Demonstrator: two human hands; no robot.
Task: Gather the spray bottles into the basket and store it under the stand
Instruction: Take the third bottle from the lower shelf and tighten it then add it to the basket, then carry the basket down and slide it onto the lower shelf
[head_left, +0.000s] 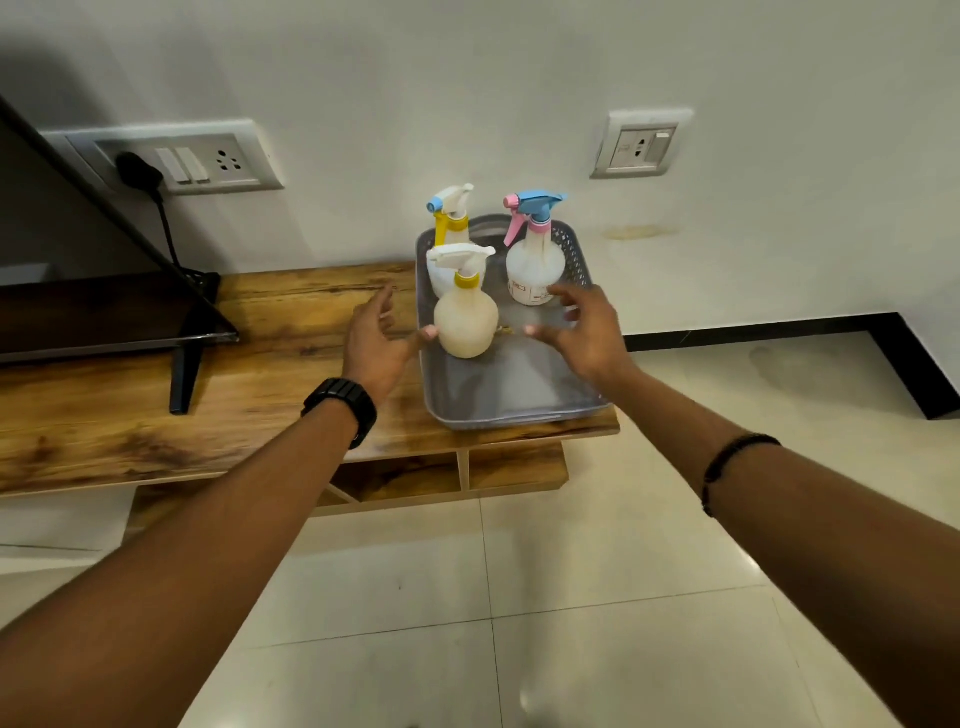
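My left hand (375, 340) and my right hand (582, 332) reach with spread fingers (537, 330) toward the grey basket (519, 400) on the wooden bench (208, 415). Three spray bottles stand upright inside: a cream bottle (466, 322) in front, a white bottle (441, 275) behind it, and a pink-triggered bottle (535, 265) at the right.

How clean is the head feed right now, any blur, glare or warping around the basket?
Head view: fingertips of the left hand and right hand are motion-blurred; the three spray bottles in the grey plastic basket stay fairly sharp; wide-angle warping bends the wooden stand; soft glare on the glossy floor tiles; the left corner is shadowed.
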